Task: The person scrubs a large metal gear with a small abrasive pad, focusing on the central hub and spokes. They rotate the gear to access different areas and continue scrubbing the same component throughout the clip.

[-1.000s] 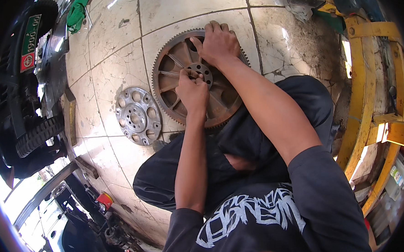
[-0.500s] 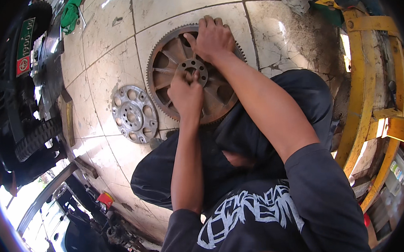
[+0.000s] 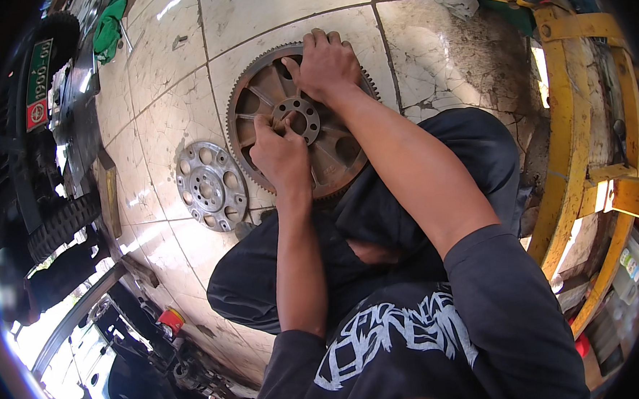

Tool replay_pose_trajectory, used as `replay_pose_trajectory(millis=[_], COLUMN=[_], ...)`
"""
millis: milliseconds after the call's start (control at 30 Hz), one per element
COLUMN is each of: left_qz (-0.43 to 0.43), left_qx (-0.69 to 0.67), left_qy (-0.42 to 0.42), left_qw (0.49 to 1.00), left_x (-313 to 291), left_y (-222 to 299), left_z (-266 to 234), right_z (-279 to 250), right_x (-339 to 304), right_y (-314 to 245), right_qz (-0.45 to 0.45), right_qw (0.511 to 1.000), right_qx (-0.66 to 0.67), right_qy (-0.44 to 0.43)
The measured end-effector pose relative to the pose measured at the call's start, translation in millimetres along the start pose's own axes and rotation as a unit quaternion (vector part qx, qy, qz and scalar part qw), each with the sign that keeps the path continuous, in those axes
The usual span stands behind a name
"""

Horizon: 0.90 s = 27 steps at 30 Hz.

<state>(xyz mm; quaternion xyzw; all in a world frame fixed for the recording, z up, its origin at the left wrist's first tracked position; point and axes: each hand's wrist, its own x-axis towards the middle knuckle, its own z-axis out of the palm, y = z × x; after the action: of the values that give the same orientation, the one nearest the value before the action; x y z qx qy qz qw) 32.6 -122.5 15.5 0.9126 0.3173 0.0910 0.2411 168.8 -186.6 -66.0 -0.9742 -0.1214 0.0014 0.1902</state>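
Observation:
A rusty-brown flywheel [image 3: 329, 171] with a toothed rim leans toward my crossed legs, its pale hub plate ringed with bolt holes. My right hand [image 3: 327, 67] is closed over its far rim, fingers on the outer edge and thumb reaching inward. Beside the hub, my left hand [image 3: 279, 154] is closed, index finger and thumb close together at the hub's left edge. Whatever lies between those fingertips is too small to make out. To the left of the flywheel, a smaller silver metal disc [image 3: 210, 186] with round openings lies flat on the tiles.
Cracked cream floor tiles [image 3: 163, 106] surround the work. A yellow metal frame [image 3: 569, 143] stands along the right side. At the left are a dark vehicle front [image 3: 21, 164] and a green cloth [image 3: 110, 30]. A red-and-yellow container [image 3: 170, 320] sits lower left.
My left hand has shifted from over the hub's middle to its left edge, uncovering more of the centre hole. My right hand keeps its hold on the rim. The whole view has shifted slightly.

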Motion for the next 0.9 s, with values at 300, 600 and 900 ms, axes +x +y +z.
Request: replay_pose_trajectory(millis=[300,600,900], left_qz=[-0.106,0.007,0.022], left_qx=[-0.005,0.035,0.046], left_qy=[-0.099,-0.093,-0.124], left_qw=[0.989,0.995,0.991], left_x=[-0.3,3.8,17.4], left_y=[-7.5,-23.1,-20.3], left_z=[6.1,21.5,17.1], right_z=[4.0,1.6,8.0], right_x=[-1.3,-1.0,0.3], right_y=[1.3,-6.1,-2.6], right_qz=[0.011,0.003,-0.003], right_qw=[1.0,1.0,1.0], right_qx=[-0.015,-0.017,-0.019], right_qy=[-0.007,-0.018,0.021])
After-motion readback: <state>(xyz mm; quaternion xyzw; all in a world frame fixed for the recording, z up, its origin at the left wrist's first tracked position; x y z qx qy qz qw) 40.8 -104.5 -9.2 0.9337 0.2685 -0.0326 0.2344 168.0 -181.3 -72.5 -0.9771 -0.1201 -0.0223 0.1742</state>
